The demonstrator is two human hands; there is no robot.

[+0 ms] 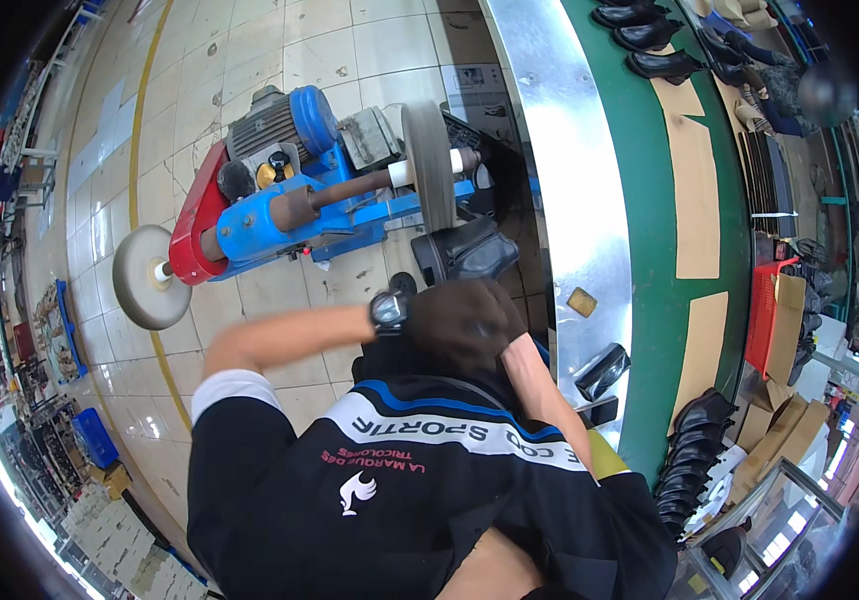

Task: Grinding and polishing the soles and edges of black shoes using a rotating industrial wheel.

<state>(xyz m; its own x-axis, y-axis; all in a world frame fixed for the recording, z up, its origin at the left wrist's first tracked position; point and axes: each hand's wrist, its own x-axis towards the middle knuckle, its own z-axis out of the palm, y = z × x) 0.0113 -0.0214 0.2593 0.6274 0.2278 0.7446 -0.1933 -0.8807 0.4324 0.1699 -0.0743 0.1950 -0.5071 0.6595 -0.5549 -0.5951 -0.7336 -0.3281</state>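
Observation:
My left hand (448, 325), in a dark brown glove with a watch above it on the wrist, is curled in front of my body. Close against it, in the same dark covering, is my right hand (503, 308). The two overlap, and the right fingers are hidden. Whatever lies between or under them cannot be made out. Just beyond the hands appears a black leather boot (470, 252), below a grey buffing wheel (430, 165); no grip on it shows. That wheel sits on the shaft of a blue grinding machine (260, 222) with a red belt guard (196, 215).
Left of the machine is a second, pale wheel (152, 277). To my right runs a metal ledge (575, 170) with a brown block (582, 302) and a shiny black object (603, 372). Past it, a green bench (650, 340) bears tan sheets (695, 200) and black shoes (662, 66).

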